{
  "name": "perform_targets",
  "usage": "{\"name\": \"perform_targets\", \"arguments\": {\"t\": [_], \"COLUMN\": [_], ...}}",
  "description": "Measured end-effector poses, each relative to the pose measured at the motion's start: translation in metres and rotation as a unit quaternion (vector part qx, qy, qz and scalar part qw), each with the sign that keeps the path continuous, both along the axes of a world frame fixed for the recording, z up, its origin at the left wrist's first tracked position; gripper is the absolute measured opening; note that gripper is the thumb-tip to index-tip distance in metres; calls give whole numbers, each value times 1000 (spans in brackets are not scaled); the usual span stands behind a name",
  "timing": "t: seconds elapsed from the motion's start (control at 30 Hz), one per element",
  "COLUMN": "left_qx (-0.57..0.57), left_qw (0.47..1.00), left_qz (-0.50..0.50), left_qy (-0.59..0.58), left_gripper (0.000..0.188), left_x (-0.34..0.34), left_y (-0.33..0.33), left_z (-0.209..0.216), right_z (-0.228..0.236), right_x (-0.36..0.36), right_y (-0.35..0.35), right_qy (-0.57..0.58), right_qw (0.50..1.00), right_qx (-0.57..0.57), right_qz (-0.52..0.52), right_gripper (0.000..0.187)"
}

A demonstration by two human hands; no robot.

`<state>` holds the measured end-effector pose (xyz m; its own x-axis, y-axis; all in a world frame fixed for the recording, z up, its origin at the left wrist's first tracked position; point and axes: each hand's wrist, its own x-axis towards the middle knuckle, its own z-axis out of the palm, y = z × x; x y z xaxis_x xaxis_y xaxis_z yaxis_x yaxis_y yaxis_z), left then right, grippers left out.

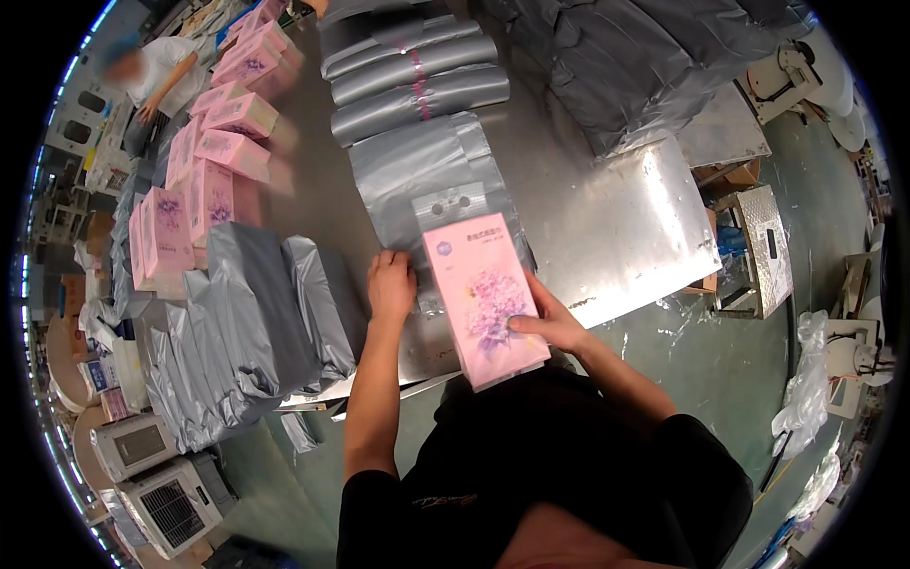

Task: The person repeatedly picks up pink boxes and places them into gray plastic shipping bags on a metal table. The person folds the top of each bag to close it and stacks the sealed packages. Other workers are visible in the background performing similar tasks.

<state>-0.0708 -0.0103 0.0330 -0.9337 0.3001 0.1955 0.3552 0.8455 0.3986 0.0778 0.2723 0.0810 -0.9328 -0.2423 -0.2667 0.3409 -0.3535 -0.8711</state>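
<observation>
Pack (486, 296) — in right grip (553, 321)

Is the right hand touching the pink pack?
Touching: the head view shows the right hand holding the pink pack, with the thumb lying on its flowery front.

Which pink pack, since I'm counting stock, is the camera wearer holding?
The pink pack in the right hand, apart from the pink group along the left side of the metal table.

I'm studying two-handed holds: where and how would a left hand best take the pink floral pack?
Probably midway along its long left edge, from the left: the pink pack is boxy and that edge is free, while the right hand holds the lower right side.
</observation>
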Motion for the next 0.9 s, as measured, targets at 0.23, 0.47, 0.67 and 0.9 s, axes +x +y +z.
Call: {"name": "perform_targets", "arguments": {"t": [0.23, 0.47, 0.67, 0.9], "left_qx": [-29, -53, 99, 189], "left_qw": [999, 996, 984, 976], "left_qz": [-23, -65, 57, -38], "left_qy": [-14, 9, -139, 101], "left_gripper": [13, 7, 9, 15], "left_x": [-16, -28, -39, 34], "left_y": [-11, -1, -14, -7], "left_z": [-17, -1, 1, 35], "right_z": [23, -53, -32, -36], "right_x": [-25, -147, -172, -122], "right_y": [10, 21, -2, 2], "right_qy": [83, 294, 400, 513], "right_qw": [775, 686, 578, 577], "right_qx": [597, 662, 704, 628], "right_qz": [189, 71, 104, -103], "right_gripper": [59, 34, 25, 21]}}
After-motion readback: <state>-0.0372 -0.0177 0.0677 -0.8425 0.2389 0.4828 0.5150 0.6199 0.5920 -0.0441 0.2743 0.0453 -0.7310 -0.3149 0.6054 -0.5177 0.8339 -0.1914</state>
